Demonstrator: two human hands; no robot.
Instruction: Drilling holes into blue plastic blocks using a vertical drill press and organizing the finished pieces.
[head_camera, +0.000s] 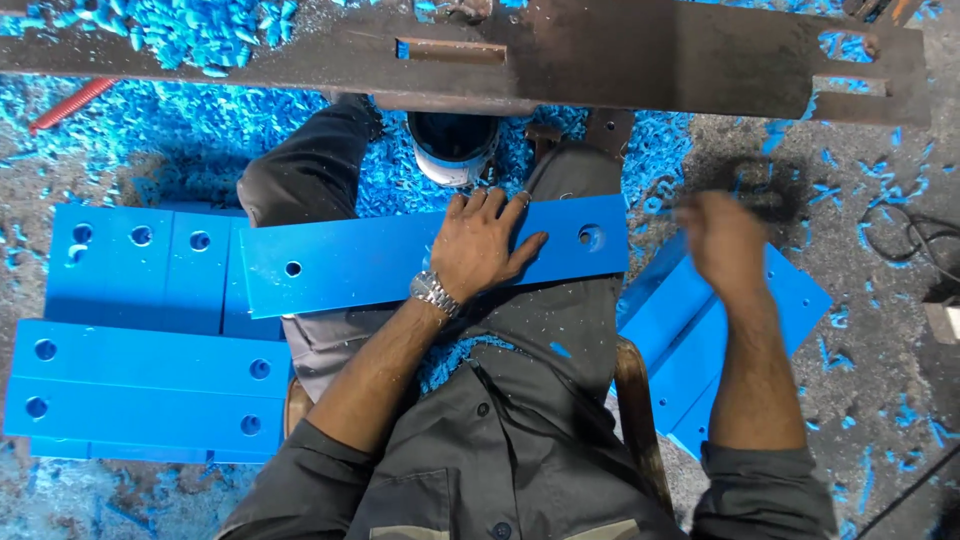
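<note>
Floor grey, strewn with blue shavings. Stacked blue plates lie left of left hand, which presses flat, fingers spread, on blue plate across the lap. Right hand blurred above more plates; grip unreadable. Steel bar beyond.

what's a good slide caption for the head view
Seated person's left hand presses a blue plastic strip across the lap; right hand blurred.
</note>
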